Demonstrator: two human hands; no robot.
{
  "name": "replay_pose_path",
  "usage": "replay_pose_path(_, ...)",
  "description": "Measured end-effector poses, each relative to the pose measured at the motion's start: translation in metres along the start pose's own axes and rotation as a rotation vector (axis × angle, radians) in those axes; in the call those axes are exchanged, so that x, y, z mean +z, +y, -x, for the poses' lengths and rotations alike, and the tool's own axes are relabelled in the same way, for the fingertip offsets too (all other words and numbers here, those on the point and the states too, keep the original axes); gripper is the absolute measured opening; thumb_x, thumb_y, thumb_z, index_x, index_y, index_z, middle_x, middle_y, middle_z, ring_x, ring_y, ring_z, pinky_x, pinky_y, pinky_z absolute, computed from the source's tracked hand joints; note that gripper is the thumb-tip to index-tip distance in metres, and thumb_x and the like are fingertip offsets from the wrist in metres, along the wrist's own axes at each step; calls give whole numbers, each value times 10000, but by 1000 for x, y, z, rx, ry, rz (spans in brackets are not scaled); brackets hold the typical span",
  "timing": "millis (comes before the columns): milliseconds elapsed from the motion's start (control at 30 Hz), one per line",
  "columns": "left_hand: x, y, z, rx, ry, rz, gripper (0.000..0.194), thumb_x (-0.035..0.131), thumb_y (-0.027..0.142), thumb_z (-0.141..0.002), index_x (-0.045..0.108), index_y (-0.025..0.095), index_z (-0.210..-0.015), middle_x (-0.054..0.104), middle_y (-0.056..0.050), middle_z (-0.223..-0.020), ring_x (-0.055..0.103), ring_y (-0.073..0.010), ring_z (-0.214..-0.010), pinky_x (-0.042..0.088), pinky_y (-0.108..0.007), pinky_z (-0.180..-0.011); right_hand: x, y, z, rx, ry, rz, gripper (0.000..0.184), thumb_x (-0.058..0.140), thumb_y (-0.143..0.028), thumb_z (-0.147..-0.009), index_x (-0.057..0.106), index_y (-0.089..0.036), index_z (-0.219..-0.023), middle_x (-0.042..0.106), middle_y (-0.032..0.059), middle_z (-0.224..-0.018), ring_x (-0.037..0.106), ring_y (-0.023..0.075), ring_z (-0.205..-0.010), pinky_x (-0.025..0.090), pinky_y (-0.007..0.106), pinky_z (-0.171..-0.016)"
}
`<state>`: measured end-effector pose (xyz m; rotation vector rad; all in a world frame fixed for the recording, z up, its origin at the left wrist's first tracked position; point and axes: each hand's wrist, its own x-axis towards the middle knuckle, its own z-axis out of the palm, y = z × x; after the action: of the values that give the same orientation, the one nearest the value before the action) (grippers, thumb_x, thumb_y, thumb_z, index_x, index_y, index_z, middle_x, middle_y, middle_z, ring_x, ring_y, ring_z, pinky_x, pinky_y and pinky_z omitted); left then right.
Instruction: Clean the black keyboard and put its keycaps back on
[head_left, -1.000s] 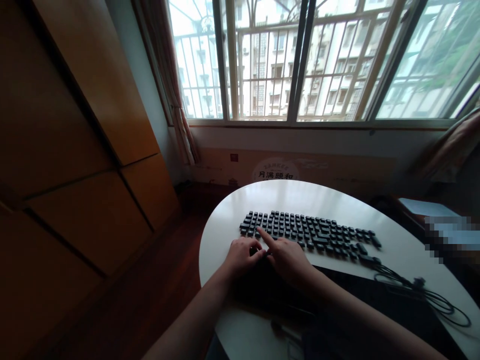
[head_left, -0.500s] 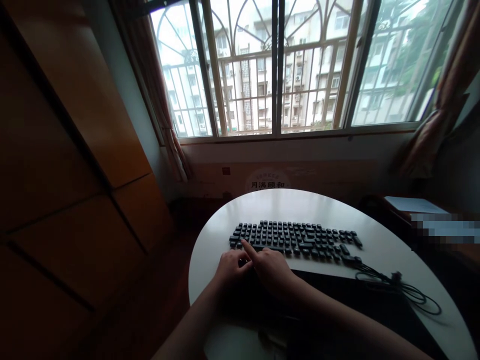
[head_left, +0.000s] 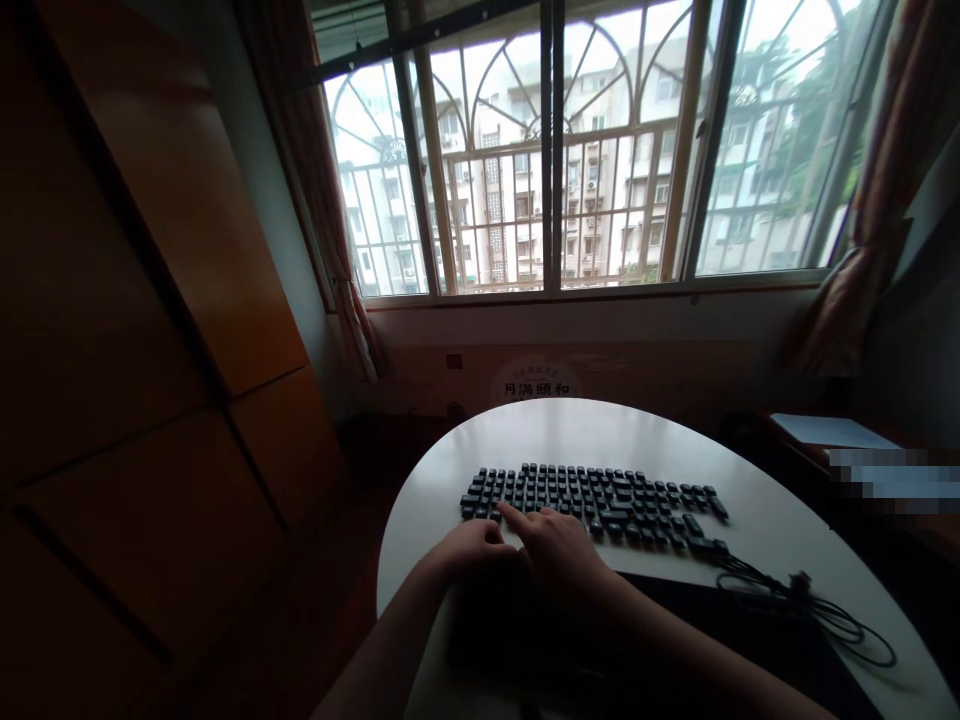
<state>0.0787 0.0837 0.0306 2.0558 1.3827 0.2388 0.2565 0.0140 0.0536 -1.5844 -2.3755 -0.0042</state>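
Note:
On a white table (head_left: pixel 420 500), black keycaps (head_left: pixel 615 492) stand in spaced rows. My right hand (head_left: pixel 559 545) is at the front of these rows, its index finger stretched to the left over the front-left keycaps; its other fingers are partly hidden. Close beside it, my left hand (head_left: pixel 472 545) is curled, fingers bent inward. Whatever lies between those fingers is hidden. Under both forearms is a dark flat slab (head_left: pixel 675 610), too dim to make out. A bundled black cable (head_left: pixel 832 615) lies to the right.
A wooden cabinet (head_left: pixel 187 200) stands on the left. Behind the table is a barred window (head_left: pixel 551 200) with tied curtains (head_left: pixel 832 310). A box with printed characters (head_left: pixel 536 385) sits below it. Papers (head_left: pixel 832 430) lie on furniture at the right.
The view has tilted up, so the table and keycaps appear lower. My left hand has curled further, its fingers drawing in beside my right hand. The right index finger remains stretched out.

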Motion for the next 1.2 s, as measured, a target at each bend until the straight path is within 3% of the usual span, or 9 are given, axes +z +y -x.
replay_pose_path(133,6,0,0,-51,40,-17,339,674,526,-738,700,200,-823,728,-41,-868,660,-250,-819,458,-301,-667,-15,8,-2,58,39,-6,395,587,-189,-864,631,-295,-1242,767,43,-992,690,246,-941,441,279,-734)
replay_pose_path(267,12,1,6,-50,149,-55,391,627,604,-775,697,221,-814,725,-44,-890,647,-263,-884,453,-336,-769,-20,14,-5,92,51,9,319,569,-196,-878,674,-286,-1166,774,35,-945,702,227,-907,441,270,-732)
replay_pose_path(567,6,8,12,-19,110,-69,370,601,594,-819,694,236,-821,725,-46,-950,622,-280,-968,432,-391,-881,-28,34,-13,96,320,43,221,572,-210,-925,737,-285,-1051,769,19,-956,666,213,-931,471,287,-745)
replay_pose_path(667,7,10,14,-12,112,-89,306,623,532,-827,695,234,-821,727,-47,-961,610,-286,-1003,418,-395,-900,-21,57,-42,102,258,15,212,585,-211,-919,761,-281,-1014,773,22,-910,664,225,-923,489,310,-756)
replay_pose_path(767,7,11,16,-4,124,-101,273,631,495,-833,700,231,-830,727,-59,-983,604,-300,-1020,409,-401,-898,-7,87,-83,127,129,-110,251,627,-163,-869,768,-252,-1057,772,38,-1035,664,236,-1016,494,354,-892)
replay_pose_path(900,8,9,15,23,125,-94,299,597,507,-862,699,227,-838,728,-74,-1001,607,-313,-1008,407,-405,-874,13,119,-130,136,18,-168,242,666,-134,-818,783,-222,-1011,778,32,-1042,702,205,-985,508,309,-917)
replay_pose_path(1200,16,2,9,36,149,-114,301,591,504,-872,702,227,-833,735,-80,-987,599,-317,-1013,393,-423,-876,44,141,-169,142,-182,-195,264,727,-87,-704,783,-191,-940,781,41,-991,715,210,-932,528,289,-856)
